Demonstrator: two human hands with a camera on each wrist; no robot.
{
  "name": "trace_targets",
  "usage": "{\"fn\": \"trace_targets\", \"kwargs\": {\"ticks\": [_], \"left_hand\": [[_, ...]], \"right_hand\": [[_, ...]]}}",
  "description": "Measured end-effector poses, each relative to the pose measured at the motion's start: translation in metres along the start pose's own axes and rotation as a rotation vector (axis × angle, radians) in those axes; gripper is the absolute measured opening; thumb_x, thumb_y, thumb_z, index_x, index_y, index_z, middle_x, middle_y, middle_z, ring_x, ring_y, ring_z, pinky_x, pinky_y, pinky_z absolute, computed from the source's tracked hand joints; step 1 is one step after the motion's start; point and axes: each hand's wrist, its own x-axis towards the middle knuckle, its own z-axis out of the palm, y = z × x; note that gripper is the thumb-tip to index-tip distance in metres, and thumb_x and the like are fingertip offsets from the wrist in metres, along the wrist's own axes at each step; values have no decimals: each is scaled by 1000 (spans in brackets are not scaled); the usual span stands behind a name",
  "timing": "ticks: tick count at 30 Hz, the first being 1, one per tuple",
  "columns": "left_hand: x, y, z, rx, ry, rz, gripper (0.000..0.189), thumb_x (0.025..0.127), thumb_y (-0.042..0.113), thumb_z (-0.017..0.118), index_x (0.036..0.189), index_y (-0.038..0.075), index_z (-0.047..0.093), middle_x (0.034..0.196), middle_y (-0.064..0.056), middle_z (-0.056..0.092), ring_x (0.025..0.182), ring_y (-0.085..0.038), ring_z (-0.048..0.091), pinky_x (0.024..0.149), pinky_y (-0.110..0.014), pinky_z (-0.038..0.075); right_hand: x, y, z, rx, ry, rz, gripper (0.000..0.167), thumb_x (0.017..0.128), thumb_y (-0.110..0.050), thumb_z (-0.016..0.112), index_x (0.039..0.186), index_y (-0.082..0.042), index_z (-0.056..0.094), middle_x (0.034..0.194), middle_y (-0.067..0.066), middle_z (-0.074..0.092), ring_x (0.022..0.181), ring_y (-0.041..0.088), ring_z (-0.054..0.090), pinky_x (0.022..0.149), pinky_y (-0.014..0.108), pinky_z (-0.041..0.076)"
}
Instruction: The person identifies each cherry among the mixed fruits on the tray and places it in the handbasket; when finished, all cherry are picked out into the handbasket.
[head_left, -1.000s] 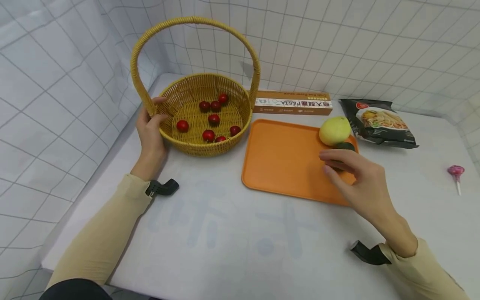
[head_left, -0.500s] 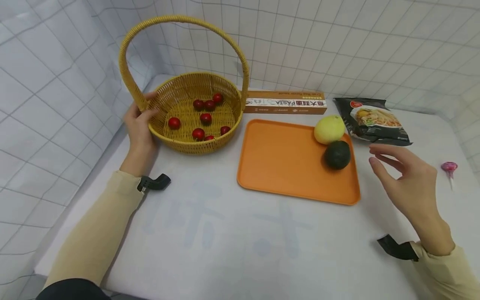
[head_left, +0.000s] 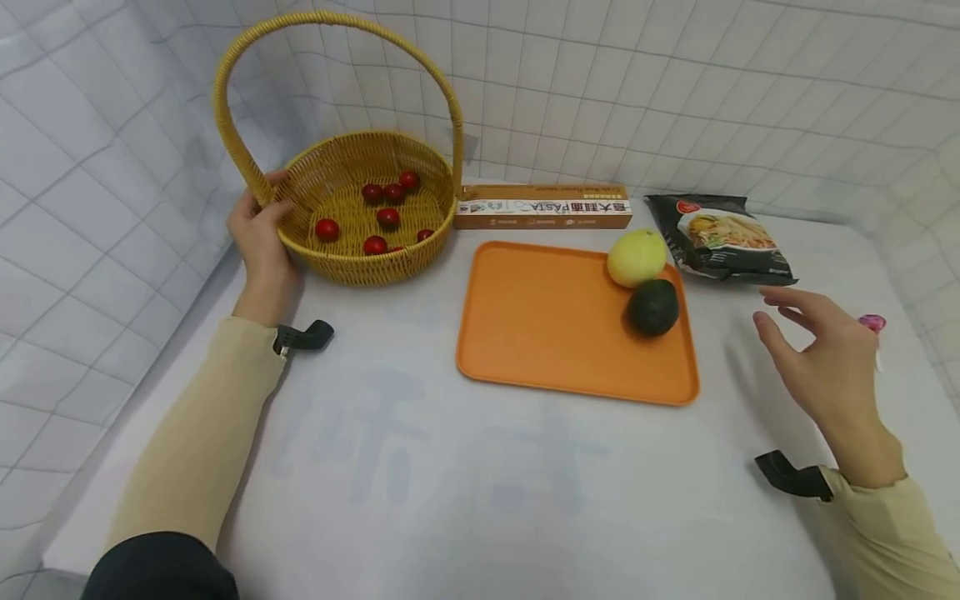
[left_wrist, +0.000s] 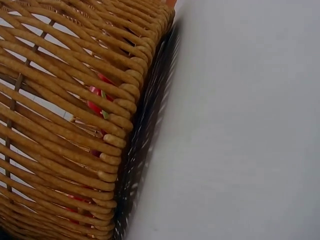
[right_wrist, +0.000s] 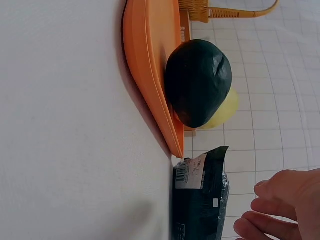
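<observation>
Two hands apart: left hand (head_left: 258, 237) grips the basket (head_left: 352, 271) rim, so keep it steady while the right hand (head_left: 821, 367), open and empty, nears the lollipop (head_left: 872, 323).

The basket (head_left: 360, 208) is seen to be woven of rough, matt wicker. The orange tray (head_left: 555, 333) appears to be smooth plastic, and the noodle packet (head_left: 720, 237) glossy film. The avocado (head_left: 652, 307) is shown with a dark, dull, slightly pitted skin.
</observation>
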Motion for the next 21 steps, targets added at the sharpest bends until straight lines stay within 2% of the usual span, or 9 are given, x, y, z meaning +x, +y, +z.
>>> {"fn": "trace_targets", "kwargs": {"ticks": [4, 8, 10, 12, 15, 17, 21], "left_hand": [[13, 1, 0, 7, 9, 15, 43, 88, -16, 56, 121, 3, 77, 129, -5, 68, 116, -13, 58, 96, -21, 46], [15, -3, -2, -51, 10, -33, 42, 91, -15, 58, 124, 4, 76, 136, -3, 65, 118, -12, 58, 101, -22, 43], [14, -7, -3, -91, -12, -68, 43, 93, -12, 60, 130, 6, 74, 141, -2, 63, 120, -11, 57, 105, -23, 41], [12, -10, -2, -118, -55, -99, 46, 96, -7, 61, 138, 10, 70, 146, 1, 60, 127, -11, 56, 111, -24, 38], [5, -15, 0, -92, -125, -114, 53, 100, 2, 63, 149, 20, 61, 153, 5, 56, 139, -10, 50, 117, -22, 32], [-3, -16, 1, -35, -161, -105, 55, 102, 9, 63, 154, 24, 55, 157, 6, 52, 146, -10, 43, 121, -22, 28], [-20, -17, -4, 69, -183, -83, 60, 106, 25, 61, 162, 29, 41, 162, 5, 45, 151, -10, 37, 124, -23, 23]], "right_hand": [[1, 1, 5, -14, 3, -2, 35, 89, -4, 79, 124, -4, 76, 117, 24, 76, 103, -36, 46, 91, -1, 31], [2, 3, 6, -37, 3, -22, 38, 88, -5, 79, 126, -5, 75, 120, 23, 75, 103, -36, 43, 90, 0, 29], [2, 5, 5, -58, -5, -29, 39, 88, -6, 79, 127, -5, 75, 121, 24, 74, 110, -17, 60, 89, -1, 28], [1, 7, 3, -78, -12, -30, 40, 89, -8, 79, 129, -5, 74, 123, 25, 73, 111, 8, 69, 90, -1, 26], [-2, 12, -1, -100, -22, -23, 43, 89, -9, 79, 131, -4, 72, 124, 27, 72, 104, 46, 66, 90, -1, 24], [-5, 14, -3, -107, -23, -15, 45, 90, -10, 79, 133, -4, 71, 125, 27, 71, 105, 46, 64, 91, 0, 23], [-11, 16, -4, -109, -34, 3, 50, 91, -11, 78, 139, -5, 67, 129, 28, 69, 109, 47, 62, 92, 2, 21]]}}
